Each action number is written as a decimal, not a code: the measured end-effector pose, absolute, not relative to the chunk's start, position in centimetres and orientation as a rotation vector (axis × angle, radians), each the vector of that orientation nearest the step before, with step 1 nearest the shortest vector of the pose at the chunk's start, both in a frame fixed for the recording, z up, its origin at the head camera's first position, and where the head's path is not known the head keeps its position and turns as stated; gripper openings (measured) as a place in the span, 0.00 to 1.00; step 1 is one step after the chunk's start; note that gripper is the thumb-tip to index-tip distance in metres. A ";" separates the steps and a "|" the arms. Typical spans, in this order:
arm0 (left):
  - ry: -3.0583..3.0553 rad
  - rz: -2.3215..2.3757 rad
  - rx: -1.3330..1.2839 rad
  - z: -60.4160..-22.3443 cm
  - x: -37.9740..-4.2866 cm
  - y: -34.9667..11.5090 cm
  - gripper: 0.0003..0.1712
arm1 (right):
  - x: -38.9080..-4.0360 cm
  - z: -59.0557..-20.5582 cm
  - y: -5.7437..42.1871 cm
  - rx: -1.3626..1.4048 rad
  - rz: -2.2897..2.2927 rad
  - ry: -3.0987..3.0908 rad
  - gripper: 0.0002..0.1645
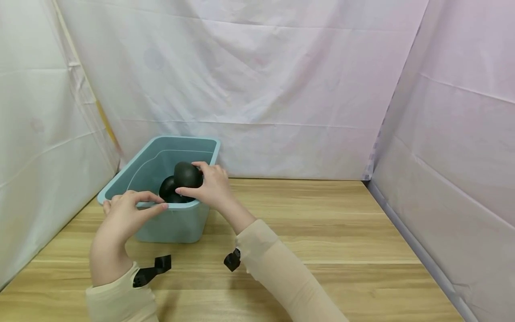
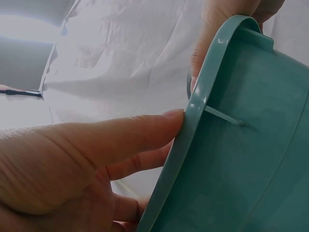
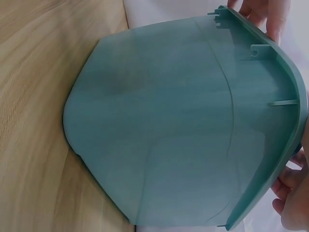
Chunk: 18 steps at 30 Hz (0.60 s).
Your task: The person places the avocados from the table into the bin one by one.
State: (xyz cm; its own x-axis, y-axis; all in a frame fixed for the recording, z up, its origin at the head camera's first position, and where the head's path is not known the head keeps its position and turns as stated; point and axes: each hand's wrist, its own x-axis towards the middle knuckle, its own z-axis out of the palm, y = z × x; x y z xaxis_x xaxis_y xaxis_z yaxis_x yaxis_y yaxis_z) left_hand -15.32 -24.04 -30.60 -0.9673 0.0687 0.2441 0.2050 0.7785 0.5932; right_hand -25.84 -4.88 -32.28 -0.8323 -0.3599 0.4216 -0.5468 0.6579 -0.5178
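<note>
A light blue-green plastic bin [image 1: 173, 226] stands on the table at the left. My left hand [image 1: 122, 217] pinches its near rim, thumb outside and fingers over the inner side, as the left wrist view shows at the bin's edge [image 2: 193, 113]. With thumb and fingers spread round it, my right hand [image 1: 216, 187] holds a smooth, black, rounded object [image 1: 187, 175] just inside the near right corner. Beneath and left of it lie more black rounded surfaces [image 1: 166, 188] in the bin; their exact kind and count cannot be made out. In the right wrist view, the bin's outer wall [image 3: 178, 116] hides the held object almost wholly.
The bin rests on a wood-grain table [image 1: 322, 232] that stretches away to the right. White cloth sheets [image 1: 281, 89] hang behind and on both sides. Black straps [image 1: 154, 270] project from the cuffs of both beige sleeves.
</note>
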 end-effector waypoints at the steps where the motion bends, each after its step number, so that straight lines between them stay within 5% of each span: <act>1: -2.764 -0.954 -0.213 -30.6 -15.3 -24.1 0.18 | -25.8 -32.2 -4.9 0.728 0.936 -2.597 0.46; 18: -2.767 -0.937 -0.207 -30.6 -15.2 -24.2 0.18 | -25.7 -32.0 -5.0 0.784 0.816 -2.632 0.44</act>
State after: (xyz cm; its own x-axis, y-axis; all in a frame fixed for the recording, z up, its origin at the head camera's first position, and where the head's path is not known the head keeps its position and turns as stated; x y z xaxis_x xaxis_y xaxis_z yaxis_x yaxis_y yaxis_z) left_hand -15.24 -24.21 -30.64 -0.9676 0.0649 0.2440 0.1998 0.7877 0.5828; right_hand -25.67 -5.04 -32.00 -0.8153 -0.4152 0.4037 -0.5707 0.6939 -0.4390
